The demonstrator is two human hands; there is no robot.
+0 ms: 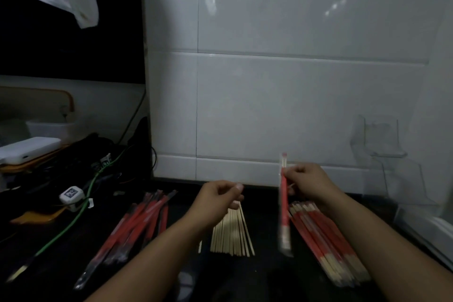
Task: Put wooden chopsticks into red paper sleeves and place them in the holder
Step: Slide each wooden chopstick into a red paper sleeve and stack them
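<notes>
Right hand (pixel 310 182) fingers pinch one upright sleeved chopstick pair (pixel 284 206). Left hand (pixel 220 197), at its 9 o'clock, fingers curled, holding nothing visible, above bare chopsticks (pixel 232 235).

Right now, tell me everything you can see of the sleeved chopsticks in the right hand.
The sleeved chopsticks are a slim pair in a red paper sleeve with a pale lower end; light wooden tips stick out at the top. The right hand pinches them near the upper end, holding them almost upright, above the dark counter. They are motion-blurred, so print and finer detail cannot be made out. Nothing else touches them.
</notes>
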